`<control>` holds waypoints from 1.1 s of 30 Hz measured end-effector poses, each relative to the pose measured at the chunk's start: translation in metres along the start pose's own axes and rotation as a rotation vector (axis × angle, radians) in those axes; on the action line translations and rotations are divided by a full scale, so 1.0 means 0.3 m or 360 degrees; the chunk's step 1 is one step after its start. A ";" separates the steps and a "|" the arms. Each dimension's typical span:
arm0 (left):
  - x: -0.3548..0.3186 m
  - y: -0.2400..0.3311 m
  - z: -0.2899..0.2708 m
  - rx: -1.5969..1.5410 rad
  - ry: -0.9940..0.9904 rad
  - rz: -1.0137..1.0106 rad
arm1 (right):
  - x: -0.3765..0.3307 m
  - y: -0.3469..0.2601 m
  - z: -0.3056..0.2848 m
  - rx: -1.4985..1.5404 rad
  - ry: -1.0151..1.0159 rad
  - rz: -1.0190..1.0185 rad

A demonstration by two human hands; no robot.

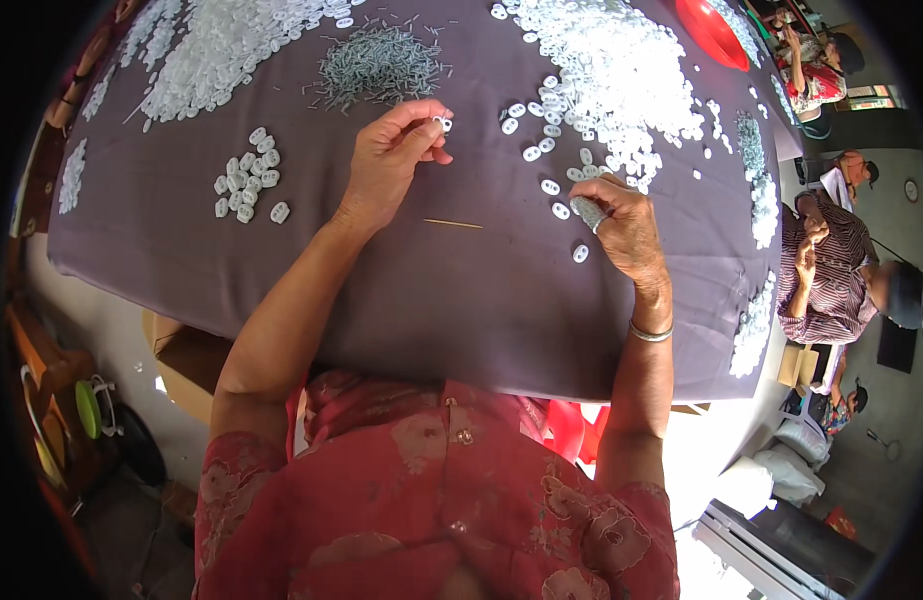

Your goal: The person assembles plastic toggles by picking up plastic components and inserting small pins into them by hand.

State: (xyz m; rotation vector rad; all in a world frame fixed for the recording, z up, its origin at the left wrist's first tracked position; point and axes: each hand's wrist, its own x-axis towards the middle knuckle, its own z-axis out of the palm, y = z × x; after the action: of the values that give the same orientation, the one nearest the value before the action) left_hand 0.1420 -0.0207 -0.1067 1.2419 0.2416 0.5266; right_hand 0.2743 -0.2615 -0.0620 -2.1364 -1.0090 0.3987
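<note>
My left hand [390, 158] pinches a small white oval piece with two holes [443, 124] between thumb and fingertips, above the cloth. On the right, my right hand [627, 225] is closed, its fingertips down among loose white pieces [561, 211]. A grey wrap [589, 213] covers its thumb, and a bangle [652, 333] circles the wrist. Whatever those fingers hold, if anything, is hidden. Between my hands a thin wooden toothpick-like stick [453, 223] lies on the cloth. Beyond my left hand is a heap of small grey pins [380, 66].
A dark purple cloth [462, 310] covers the table. Large piles of white pieces stand at far left [207, 60] and far right [612, 75]. A small group of pieces [250, 175] lies left. A red bowl [712, 35] sits far right. Other people [832, 255] are beyond the right edge.
</note>
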 end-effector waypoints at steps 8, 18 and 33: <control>0.002 -0.002 -0.001 0.0024 -0.0003 0.0017 | 0.006 -0.031 0.036 -0.0215 -0.0064 -0.0119; -0.004 -0.009 -0.001 0.0047 -0.0066 0.0046 | 0.019 -0.090 0.071 -0.0833 -0.0053 -0.0330; -0.011 -0.008 0.007 0.0083 -0.0132 0.0079 | 0.086 -0.137 0.096 0.1272 -0.0001 0.0138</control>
State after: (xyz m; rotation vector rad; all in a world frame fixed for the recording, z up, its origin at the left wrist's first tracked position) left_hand 0.1407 -0.0248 -0.1087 1.3204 0.1559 0.5129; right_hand 0.2530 -0.2105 -0.0512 -1.4510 -0.6032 0.7058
